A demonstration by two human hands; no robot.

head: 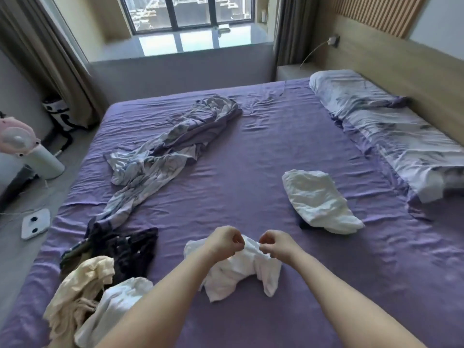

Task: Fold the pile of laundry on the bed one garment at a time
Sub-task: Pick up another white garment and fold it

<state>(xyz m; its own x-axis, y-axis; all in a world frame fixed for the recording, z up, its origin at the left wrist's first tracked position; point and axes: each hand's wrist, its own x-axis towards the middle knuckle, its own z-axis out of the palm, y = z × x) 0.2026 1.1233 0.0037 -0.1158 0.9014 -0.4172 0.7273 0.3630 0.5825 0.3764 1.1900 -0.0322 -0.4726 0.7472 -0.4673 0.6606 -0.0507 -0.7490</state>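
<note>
A crumpled white garment [241,272] lies on the purple bed [251,172] in front of me. My left hand [223,241] and my right hand [277,243] each pinch its top edge, close together, lifting it slightly. At the lower left sits the laundry pile: a cream garment [82,285], a white one [115,305] and dark clothes [128,247]. Another white garment [319,199] lies bunched to the right, partly covering a dark object.
A long twisted floral sheet [170,146] stretches across the left middle of the bed. A pillow [351,94] and a rumpled floral cover [406,151] lie along the headboard on the right. On the floor at the left stand a pink fan [17,139] and a white pad [35,223].
</note>
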